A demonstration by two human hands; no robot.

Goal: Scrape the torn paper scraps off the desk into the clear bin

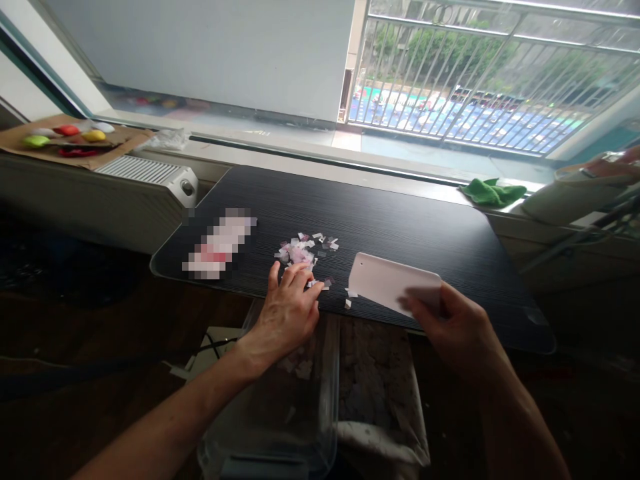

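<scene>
My left hand (293,303) is at the near edge of the dark table, fingers bent and spread at a small heap of pale pink and white scraps (296,253). The fingertips reach the near side of the heap; whether they press on any scrap I cannot tell. Between its thumb and fingers, my right hand (455,320) grips the right end of a flat, pale pink card-like sheet (385,280) with rounded corners and a small hole. That sheet is tilted just over the tabletop, with a few loose scraps by its left edge.
On the dark table (400,220), a blurred-out item (220,247) lies at the left. Below the near edge are a clear plastic bin (327,393) and a lined container (383,380) of scraps. A green cloth (493,193) lies on the sill; a radiator (150,177) stands left.
</scene>
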